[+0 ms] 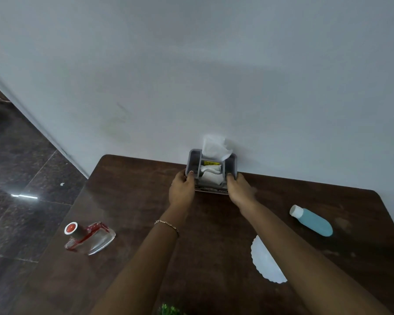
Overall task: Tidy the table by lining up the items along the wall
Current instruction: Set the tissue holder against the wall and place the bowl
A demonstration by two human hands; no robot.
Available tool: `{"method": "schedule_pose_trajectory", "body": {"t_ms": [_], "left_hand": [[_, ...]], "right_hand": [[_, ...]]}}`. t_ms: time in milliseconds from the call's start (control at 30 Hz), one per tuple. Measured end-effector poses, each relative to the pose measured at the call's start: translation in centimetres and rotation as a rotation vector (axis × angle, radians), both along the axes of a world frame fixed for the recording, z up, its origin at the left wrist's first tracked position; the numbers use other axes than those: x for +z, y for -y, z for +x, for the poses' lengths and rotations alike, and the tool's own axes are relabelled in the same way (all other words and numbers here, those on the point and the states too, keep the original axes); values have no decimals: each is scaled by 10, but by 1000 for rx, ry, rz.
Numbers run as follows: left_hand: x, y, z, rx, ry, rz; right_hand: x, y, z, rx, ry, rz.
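Observation:
A grey compartment holder with white napkins and a yellow packet stands at the far edge of the dark wooden table, against the white wall. My left hand grips its left side and my right hand grips its right side. A clear glass bottle with a red cap lies on its side at the left. A blue bottle with a white cap lies at the right. A white scalloped paper plate is partly hidden under my right forearm.
A bit of green plant shows at the bottom edge. Dark tiled floor lies beyond the table's left edge. The table's right corner ends near the blue bottle.

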State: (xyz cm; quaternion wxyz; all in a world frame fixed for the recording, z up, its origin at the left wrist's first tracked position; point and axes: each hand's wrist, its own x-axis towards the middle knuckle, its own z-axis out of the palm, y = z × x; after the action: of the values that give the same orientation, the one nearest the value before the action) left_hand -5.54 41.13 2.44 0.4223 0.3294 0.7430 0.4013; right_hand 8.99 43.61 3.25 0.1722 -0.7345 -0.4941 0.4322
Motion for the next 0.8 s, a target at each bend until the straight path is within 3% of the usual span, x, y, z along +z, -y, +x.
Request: {"method": "schedule_pose_trajectory", "body": {"t_ms": [333, 567, 667, 800], "left_hand": [[20, 26, 16, 32, 82, -36], [17, 99, 51, -59, 210, -11], [16, 140, 73, -132, 289, -49], [8, 178, 92, -142, 352, -138]], "right_hand": [[3, 19, 16, -7, -35, 48], [17, 88, 80, 41, -244, 207], [6, 125, 112, 54, -114, 191], [-19, 158, 136, 236, 334, 217]]}}
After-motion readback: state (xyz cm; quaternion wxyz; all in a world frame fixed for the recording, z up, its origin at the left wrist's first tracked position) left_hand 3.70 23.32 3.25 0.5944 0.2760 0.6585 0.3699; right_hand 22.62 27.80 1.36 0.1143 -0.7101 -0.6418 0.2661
